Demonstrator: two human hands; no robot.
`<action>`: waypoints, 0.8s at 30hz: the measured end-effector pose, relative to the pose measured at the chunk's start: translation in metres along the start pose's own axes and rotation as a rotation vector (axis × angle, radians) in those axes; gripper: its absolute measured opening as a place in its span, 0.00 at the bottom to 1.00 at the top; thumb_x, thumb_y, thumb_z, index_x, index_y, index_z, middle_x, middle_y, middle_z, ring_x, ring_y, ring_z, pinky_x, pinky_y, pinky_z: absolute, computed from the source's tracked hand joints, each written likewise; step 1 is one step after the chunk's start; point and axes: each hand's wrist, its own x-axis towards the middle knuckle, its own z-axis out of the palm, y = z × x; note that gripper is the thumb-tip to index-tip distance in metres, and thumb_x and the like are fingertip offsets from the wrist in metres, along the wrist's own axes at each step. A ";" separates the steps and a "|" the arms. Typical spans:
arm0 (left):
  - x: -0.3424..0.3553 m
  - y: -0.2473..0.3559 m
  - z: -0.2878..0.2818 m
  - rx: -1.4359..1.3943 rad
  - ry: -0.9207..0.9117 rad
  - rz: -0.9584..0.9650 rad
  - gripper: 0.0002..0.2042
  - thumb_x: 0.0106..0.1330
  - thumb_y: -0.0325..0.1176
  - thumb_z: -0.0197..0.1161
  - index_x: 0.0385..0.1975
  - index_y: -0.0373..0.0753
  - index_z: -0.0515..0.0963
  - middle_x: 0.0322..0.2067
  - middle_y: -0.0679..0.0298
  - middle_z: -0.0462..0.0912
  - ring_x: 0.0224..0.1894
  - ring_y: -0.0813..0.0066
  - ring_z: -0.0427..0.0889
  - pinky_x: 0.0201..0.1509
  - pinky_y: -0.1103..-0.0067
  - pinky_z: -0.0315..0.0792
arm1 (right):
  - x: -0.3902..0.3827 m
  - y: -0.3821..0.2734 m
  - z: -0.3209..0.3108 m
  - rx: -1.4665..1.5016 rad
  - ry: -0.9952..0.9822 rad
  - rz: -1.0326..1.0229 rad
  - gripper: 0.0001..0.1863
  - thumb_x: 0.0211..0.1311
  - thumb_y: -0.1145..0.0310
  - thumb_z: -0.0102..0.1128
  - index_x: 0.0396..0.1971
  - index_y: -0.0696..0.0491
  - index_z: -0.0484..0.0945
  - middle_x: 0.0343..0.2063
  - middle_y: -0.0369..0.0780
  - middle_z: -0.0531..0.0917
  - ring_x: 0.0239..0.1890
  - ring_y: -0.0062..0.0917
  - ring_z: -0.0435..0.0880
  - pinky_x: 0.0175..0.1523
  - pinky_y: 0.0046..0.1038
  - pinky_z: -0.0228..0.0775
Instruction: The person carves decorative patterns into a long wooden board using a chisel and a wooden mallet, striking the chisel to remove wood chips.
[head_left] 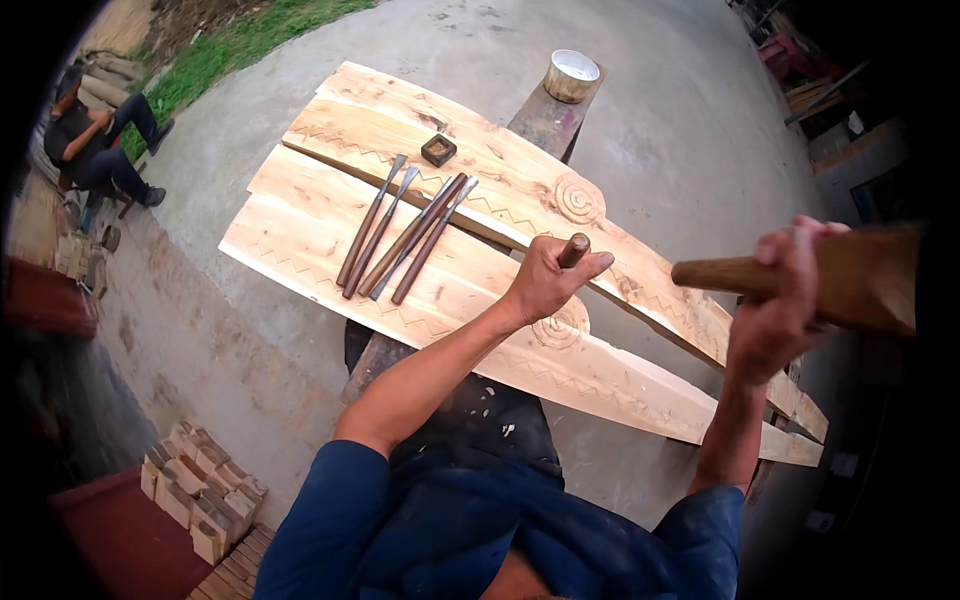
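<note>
Near the middle of our view, our left hand is closed in a fist around an upright wooden handle, its thumb sticking out toward three o'clock; the tool's lower end is hidden, so we cannot tell whether it touches wood. Taking that hand as the clock's centre, our right hand is at three o'clock, fingers wrapped around a wooden mallet, whose narrow end points toward nine, apart from the upright handle.

Below our hands, two pale planks, the nearer plank and the farther plank, taper from ten o'clock toward four, a gap between them. Both bear zigzag lines and a carved spiral; the nearer spiral sits at six, the farther spiral at twelve.

At ten, a row of chisels lies across the planks, a small dark square box just beyond. Toward twelve, a white-lined tin stands on a bench. Wood blocks are piled at eight, and a person sits between nine and ten.
</note>
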 end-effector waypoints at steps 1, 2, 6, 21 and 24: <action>-0.002 -0.012 -0.001 -0.091 0.094 0.063 0.27 0.73 0.35 0.69 0.13 0.38 0.61 0.16 0.78 0.58 0.23 0.88 0.55 0.24 0.77 0.51 | -0.015 0.021 0.001 -0.545 -0.467 -0.214 0.12 0.63 0.80 0.63 0.45 0.54 0.75 0.28 0.39 0.82 0.24 0.29 0.81 0.33 0.34 0.74; -0.002 -0.008 0.003 -0.128 0.120 0.075 0.27 0.72 0.34 0.70 0.13 0.37 0.62 0.16 0.78 0.59 0.23 0.89 0.56 0.24 0.78 0.51 | -0.020 0.029 -0.004 -1.118 -0.932 -0.437 0.12 0.60 0.81 0.62 0.42 0.53 0.74 0.27 0.41 0.81 0.24 0.34 0.82 0.32 0.37 0.73; -0.008 0.011 -0.013 0.011 0.067 0.010 0.26 0.72 0.34 0.70 0.14 0.35 0.62 0.16 0.77 0.60 0.24 0.89 0.57 0.24 0.78 0.52 | 0.007 0.011 -0.002 -0.928 -0.482 -0.392 0.11 0.60 0.80 0.62 0.42 0.53 0.78 0.26 0.45 0.83 0.24 0.35 0.83 0.33 0.35 0.74; -0.040 0.015 -0.015 0.074 0.129 0.117 0.26 0.76 0.31 0.62 0.13 0.39 0.57 0.14 0.75 0.56 0.20 0.86 0.53 0.23 0.77 0.48 | -0.059 0.041 -0.060 -0.231 -0.185 0.403 0.16 0.63 0.80 0.67 0.49 0.61 0.76 0.31 0.37 0.81 0.27 0.20 0.80 0.35 0.23 0.72; -0.054 0.009 -0.022 -0.378 0.401 0.066 0.28 0.82 0.39 0.53 0.13 0.42 0.58 0.13 0.72 0.55 0.15 0.81 0.52 0.20 0.76 0.50 | -0.116 0.067 -0.085 -0.003 -0.098 0.671 0.14 0.69 0.69 0.64 0.47 0.60 0.75 0.30 0.39 0.81 0.28 0.20 0.79 0.33 0.25 0.72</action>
